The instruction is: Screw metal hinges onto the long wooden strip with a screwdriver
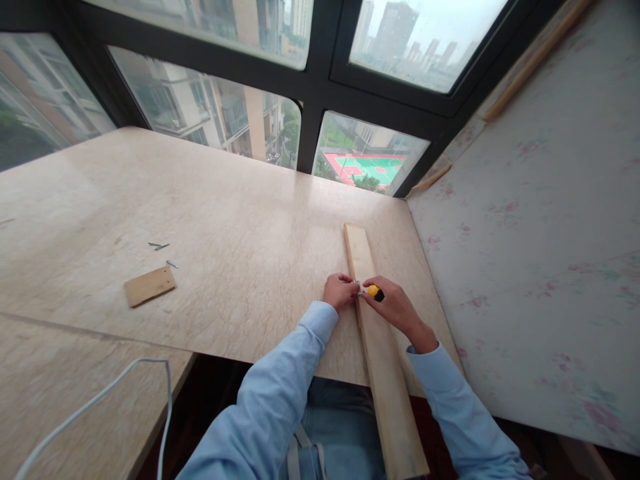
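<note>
A long wooden board (387, 373) lies on the stone-look sill and reaches back over its front edge toward my lap. My left hand (341, 292) is at the board's left edge, fingers pinched on a small shiny metal piece (357, 287) whose exact kind is too small to make out. From the right, my right hand (397, 308) grips a short screwdriver (375, 293) with a yellow and black handle, close to that metal piece. The screwdriver's tip is hard to see between the fingers.
On the sill (240, 220) to the left lie a small brown wooden plate (150, 287) with holes and several loose screws (159, 246). A white cable (100, 395) loops at lower left. Dark-framed windows stand behind, and a flowered wall (530, 233) rises on the right.
</note>
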Motion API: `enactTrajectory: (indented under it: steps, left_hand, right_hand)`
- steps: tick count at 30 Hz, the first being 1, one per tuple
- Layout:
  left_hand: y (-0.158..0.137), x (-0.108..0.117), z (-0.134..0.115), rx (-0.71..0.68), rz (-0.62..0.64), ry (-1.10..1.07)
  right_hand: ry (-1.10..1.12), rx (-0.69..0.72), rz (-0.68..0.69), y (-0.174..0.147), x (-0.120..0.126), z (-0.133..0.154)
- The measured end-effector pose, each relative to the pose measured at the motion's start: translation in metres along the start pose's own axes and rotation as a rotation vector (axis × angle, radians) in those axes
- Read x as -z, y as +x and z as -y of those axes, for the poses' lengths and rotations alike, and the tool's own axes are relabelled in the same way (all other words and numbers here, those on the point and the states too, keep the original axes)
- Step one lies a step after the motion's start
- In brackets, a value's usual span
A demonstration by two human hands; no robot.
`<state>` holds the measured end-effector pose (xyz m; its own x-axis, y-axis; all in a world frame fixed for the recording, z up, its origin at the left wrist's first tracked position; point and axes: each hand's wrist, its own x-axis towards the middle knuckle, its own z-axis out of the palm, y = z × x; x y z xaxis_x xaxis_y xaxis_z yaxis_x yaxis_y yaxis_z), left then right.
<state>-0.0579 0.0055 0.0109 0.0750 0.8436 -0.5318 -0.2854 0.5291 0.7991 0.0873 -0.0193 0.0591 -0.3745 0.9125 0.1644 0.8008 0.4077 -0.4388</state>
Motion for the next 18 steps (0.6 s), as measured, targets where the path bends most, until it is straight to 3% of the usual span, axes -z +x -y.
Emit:
enactTrajectory:
  steps: [6,12,18]
  left_hand:
    - [0.000,0.000,0.001,-0.003,0.005,-0.001]
    - [-0.002,0.000,-0.002,-0.005,0.001,0.018]
    - [-0.001,0.000,0.000,-0.014,0.000,-0.004]
  right_hand:
    - [-0.127,-0.127,-0.014,0.001,0.002,0.007]
    - [-0.079,-0.046,0.052,0.001,0.002,0.011]
    - [-0.022,-0.024,-0.029,-0.001,0.001,0.006]
